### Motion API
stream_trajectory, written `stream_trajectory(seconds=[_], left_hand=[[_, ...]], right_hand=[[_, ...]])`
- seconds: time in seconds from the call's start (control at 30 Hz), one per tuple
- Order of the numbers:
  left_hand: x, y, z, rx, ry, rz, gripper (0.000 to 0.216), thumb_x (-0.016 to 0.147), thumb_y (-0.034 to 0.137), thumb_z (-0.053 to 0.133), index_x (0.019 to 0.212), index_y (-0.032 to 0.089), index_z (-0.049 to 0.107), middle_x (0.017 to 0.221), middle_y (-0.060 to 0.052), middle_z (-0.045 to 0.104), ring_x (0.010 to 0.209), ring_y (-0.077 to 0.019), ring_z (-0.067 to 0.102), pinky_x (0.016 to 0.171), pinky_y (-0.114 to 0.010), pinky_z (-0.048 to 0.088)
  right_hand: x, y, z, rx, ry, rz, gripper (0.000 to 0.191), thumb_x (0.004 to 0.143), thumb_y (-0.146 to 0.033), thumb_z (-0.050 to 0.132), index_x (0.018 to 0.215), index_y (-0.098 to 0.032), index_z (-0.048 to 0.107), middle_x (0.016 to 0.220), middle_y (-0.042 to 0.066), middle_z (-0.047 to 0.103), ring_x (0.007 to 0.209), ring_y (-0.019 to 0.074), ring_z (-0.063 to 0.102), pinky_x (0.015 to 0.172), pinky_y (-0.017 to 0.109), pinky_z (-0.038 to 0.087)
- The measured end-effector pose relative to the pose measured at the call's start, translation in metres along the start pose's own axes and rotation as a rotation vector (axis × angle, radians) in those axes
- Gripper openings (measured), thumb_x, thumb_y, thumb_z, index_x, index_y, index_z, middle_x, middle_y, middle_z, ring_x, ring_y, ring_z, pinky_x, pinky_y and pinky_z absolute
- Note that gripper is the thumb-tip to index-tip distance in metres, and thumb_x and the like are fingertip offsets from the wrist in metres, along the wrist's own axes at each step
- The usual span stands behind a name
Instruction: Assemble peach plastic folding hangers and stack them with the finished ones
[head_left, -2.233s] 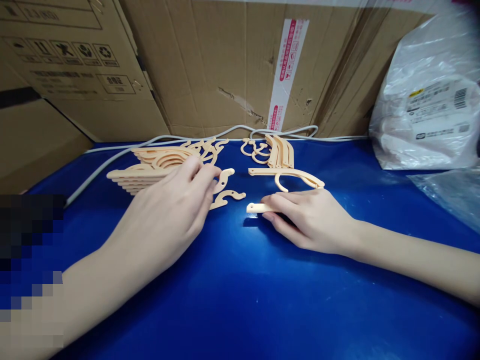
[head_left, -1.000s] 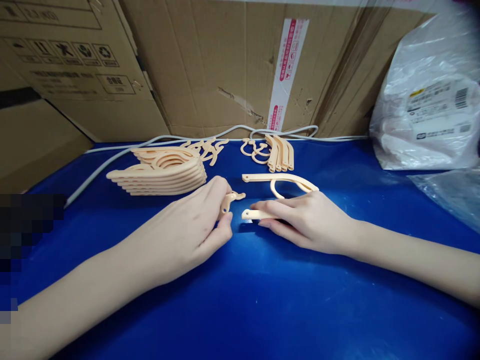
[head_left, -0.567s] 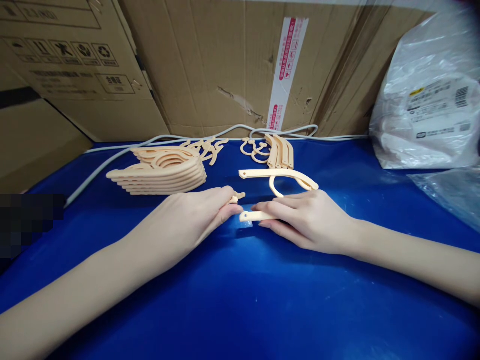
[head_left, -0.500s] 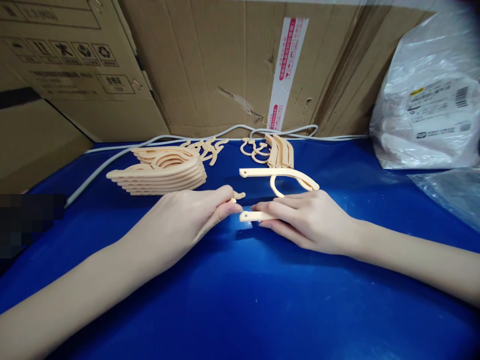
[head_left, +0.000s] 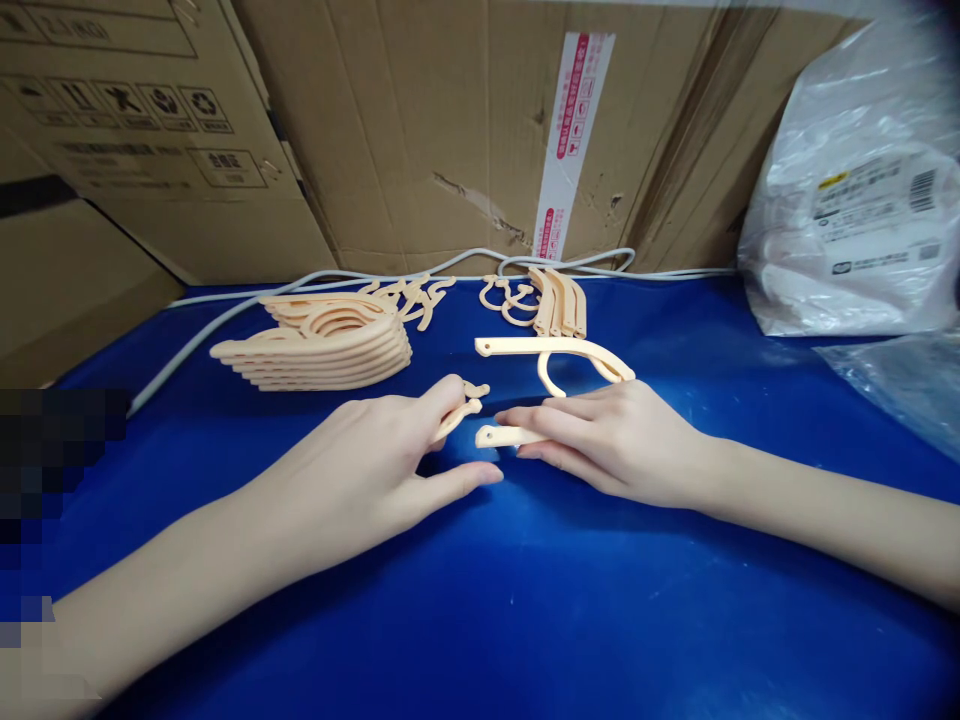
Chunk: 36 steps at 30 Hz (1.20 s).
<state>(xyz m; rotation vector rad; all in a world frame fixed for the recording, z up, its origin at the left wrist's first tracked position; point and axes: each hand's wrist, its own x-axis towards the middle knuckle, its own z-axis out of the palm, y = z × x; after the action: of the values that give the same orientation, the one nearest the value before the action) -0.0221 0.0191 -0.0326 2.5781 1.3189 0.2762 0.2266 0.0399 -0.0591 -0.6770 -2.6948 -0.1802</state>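
My left hand (head_left: 386, 440) has its fingers curled round a small cream plastic hanger hook (head_left: 463, 412), whose ends stick out past the forefinger. The thumb is stretched out away from it. Opposite, my right hand (head_left: 619, 438) grips a cream hanger arm (head_left: 510, 436) between thumb and fingers, with its holed end pointing at my left hand. Just beyond lies another hanger arm (head_left: 551, 346), also with a holed end and a curved part below it; the fingers of my right hand touch or nearly touch its far end. My palms hide the rest of both held parts.
Nested hanger arms (head_left: 315, 355) are stacked at the left. Loose hooks (head_left: 420, 295) and more hanger arms (head_left: 559, 300) lie at the back of the blue table surface (head_left: 510, 600). Behind run a white cable (head_left: 330, 275) and cardboard boxes (head_left: 420, 130); a plastic bag (head_left: 847, 210) stands right.
My left thumb has swung down and away from the hook, so more of the hook shows in the curled fingers. My right hand has hardly moved.
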Motion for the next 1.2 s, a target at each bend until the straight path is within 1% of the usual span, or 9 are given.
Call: stream_trajectory(seconds=[0.1,0.23,0.33,0.47,0.6,0.8,0.97,1.1,1.2], left_hand=[[0.000,0.001,0.001,-0.037,-0.041,0.005,0.036,0.099,0.055,0.047,0.082,0.024,0.039,0.059,0.008,0.049,0.048,-0.0143,0.048,0.047,-0.024,0.030],[0.001,0.002,0.001,-0.048,-0.062,0.038,0.031,0.103,0.049,0.040,0.084,0.024,0.044,0.062,0.007,0.051,0.048,-0.0150,0.049,0.048,-0.025,0.029],[0.002,0.001,0.001,-0.047,-0.047,0.087,0.031,0.105,0.046,0.037,0.084,0.023,0.045,0.064,0.006,0.052,0.050,-0.0151,0.051,0.048,-0.025,0.029],[0.002,0.000,0.001,-0.035,-0.012,0.105,0.029,0.105,0.043,0.037,0.086,0.023,0.046,0.066,0.006,0.054,0.049,-0.0144,0.054,0.047,-0.024,0.032],[0.001,0.002,0.004,0.088,0.026,0.151,0.029,0.106,0.040,0.034,0.087,0.022,0.045,0.061,0.007,0.052,0.044,-0.0161,0.056,0.043,-0.025,0.031],[0.001,0.005,0.008,0.335,0.159,0.240,0.033,0.108,0.032,0.024,0.093,0.018,0.050,0.053,0.007,0.048,0.037,-0.0193,0.059,0.037,-0.026,0.029],[-0.001,0.003,0.010,0.477,0.216,0.270,0.036,0.107,0.029,0.022,0.087,0.018,0.050,0.053,0.005,0.048,0.035,-0.0202,0.059,0.034,-0.027,0.028],[0.000,0.003,0.010,0.536,0.257,0.303,0.042,0.108,0.030,0.018,0.083,0.018,0.050,0.052,0.005,0.047,0.033,-0.0191,0.057,0.033,-0.027,0.027],[0.000,0.003,0.010,0.509,0.256,0.319,0.044,0.108,0.030,0.017,0.083,0.018,0.051,0.052,0.005,0.046,0.033,-0.0176,0.054,0.034,-0.027,0.028]], right_hand=[[0.000,0.000,0.000,-0.010,0.046,-0.011,0.037,0.109,-0.035,0.035,0.121,-0.016,0.066,0.096,0.002,0.079,0.072,0.0120,0.073,0.055,0.024,0.043],[-0.001,-0.001,-0.001,-0.025,0.066,-0.019,0.037,0.109,-0.034,0.036,0.121,-0.016,0.066,0.094,0.003,0.079,0.069,0.0123,0.073,0.055,0.024,0.044],[-0.001,-0.002,0.000,-0.033,0.090,-0.036,0.037,0.109,-0.032,0.037,0.119,-0.015,0.067,0.090,0.003,0.079,0.066,0.0128,0.072,0.054,0.025,0.045],[0.000,-0.002,0.000,-0.033,0.107,-0.036,0.035,0.108,-0.030,0.039,0.119,-0.014,0.068,0.091,0.003,0.079,0.068,0.0137,0.073,0.055,0.025,0.045],[-0.001,-0.001,0.000,-0.036,0.104,-0.038,0.036,0.108,-0.031,0.038,0.119,-0.014,0.068,0.088,0.003,0.078,0.066,0.0133,0.073,0.055,0.025,0.045],[-0.002,-0.002,0.001,-0.049,0.105,-0.046,0.037,0.108,-0.033,0.038,0.121,-0.014,0.067,0.090,0.003,0.079,0.068,0.0122,0.073,0.055,0.025,0.044],[-0.001,-0.003,0.002,-0.079,0.114,-0.056,0.037,0.109,-0.033,0.037,0.118,-0.015,0.068,0.086,0.002,0.078,0.062,0.0109,0.071,0.051,0.026,0.041],[-0.001,-0.003,0.001,-0.097,0.112,-0.055,0.038,0.109,-0.034,0.036,0.115,-0.016,0.069,0.083,0.000,0.078,0.058,0.0095,0.068,0.049,0.026,0.039],[-0.001,-0.003,0.001,-0.099,0.116,-0.058,0.039,0.109,-0.034,0.036,0.114,-0.016,0.070,0.080,0.000,0.076,0.057,0.0100,0.067,0.049,0.026,0.038]])
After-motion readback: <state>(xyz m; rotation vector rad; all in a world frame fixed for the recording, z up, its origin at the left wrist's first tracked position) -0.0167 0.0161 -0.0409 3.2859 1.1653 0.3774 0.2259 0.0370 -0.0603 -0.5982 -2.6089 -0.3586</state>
